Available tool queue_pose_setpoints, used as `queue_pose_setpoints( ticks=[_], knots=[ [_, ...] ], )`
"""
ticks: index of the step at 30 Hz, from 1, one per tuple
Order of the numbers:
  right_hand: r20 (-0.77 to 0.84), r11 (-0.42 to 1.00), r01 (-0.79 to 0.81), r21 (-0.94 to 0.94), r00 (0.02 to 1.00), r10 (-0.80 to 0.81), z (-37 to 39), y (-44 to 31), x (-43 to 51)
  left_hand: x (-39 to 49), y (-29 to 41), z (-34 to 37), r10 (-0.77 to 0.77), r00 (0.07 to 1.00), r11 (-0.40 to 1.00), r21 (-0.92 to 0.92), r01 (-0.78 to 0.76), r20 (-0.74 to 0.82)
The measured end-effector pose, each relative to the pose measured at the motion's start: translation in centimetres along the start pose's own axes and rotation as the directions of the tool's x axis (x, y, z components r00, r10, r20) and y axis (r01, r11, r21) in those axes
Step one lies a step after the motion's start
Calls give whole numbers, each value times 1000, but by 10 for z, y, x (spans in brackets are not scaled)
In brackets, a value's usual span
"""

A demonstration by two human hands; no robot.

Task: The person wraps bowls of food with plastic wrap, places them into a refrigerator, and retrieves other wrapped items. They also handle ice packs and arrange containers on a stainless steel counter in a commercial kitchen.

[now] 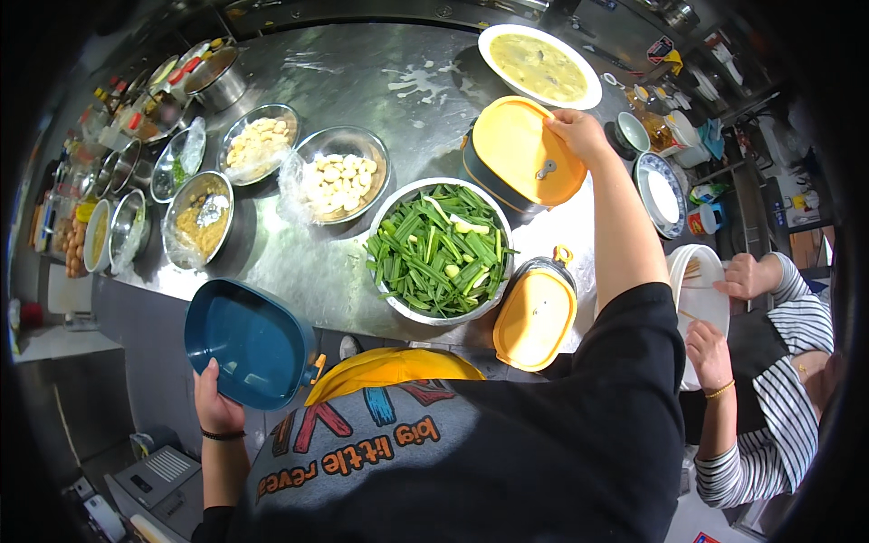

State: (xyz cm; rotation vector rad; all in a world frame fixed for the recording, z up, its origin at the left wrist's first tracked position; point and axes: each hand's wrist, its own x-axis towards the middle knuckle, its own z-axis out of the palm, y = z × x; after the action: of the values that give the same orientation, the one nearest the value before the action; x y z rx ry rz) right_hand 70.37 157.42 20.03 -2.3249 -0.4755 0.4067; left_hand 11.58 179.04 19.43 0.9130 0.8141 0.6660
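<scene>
My left hand grips the rim of an empty blue plastic container, tilted beside the table's near edge. My right hand has its thumb and fingers on the edge of a yellow lid, which lies over a dark container; whether it is fastened cannot be told. Between my hands stands a white-rimmed bowl of cut green leafy stalks. A smaller container with a yellow lid sits to the right of that bowl, near the table edge.
Metal bowls of peeled garlic cloves and other ingredients stand on the left of the steel table. A white bowl of soup stands at the back. At the right, a co-worker holds a white tub.
</scene>
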Motion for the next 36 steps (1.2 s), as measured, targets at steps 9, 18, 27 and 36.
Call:
queue_pose_setpoints(
  ticks=[9,18,27,36],
  knots=[
    [38,996,33,-77,999,-30,20,18,15,-13,-5,-8,-90,985,991,88,103,-146],
    [-17,979,36,-202,999,-41,18,12,12,-7,-6,2,-71,996,994,80,75,-50],
    [13,965,86,-248,996,-85,24,19,14,-8,-8,5,-64,997,993,93,68,-45],
    [-62,678,409,-611,829,-556,51,-18,-27,0,-8,8,-74,996,994,82,78,-57]
  ],
)
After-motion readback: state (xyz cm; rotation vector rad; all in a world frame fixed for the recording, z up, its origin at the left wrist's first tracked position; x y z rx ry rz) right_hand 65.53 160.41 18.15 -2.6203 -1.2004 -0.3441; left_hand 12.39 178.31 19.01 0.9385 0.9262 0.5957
